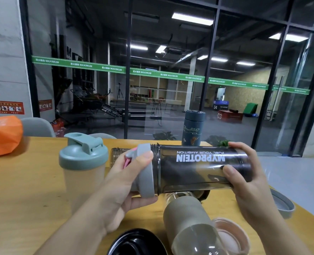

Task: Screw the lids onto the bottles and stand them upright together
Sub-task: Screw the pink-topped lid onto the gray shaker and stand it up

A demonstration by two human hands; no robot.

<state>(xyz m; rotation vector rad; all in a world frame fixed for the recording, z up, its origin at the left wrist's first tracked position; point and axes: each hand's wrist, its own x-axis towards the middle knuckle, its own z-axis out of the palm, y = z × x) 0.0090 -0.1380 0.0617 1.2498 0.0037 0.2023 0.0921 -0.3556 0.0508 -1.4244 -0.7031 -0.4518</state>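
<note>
Glass wall (170, 74): "MAXIMUM"; held bottle (198, 168): "MYPROTEIN".

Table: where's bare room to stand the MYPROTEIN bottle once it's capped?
Bare wood lies left of the green-lidded shaker, between it and the orange bag, and nearer along the left forearm. It is crowded near the right: lying grey bottle, black lid, pink lid, grey lid.
</note>
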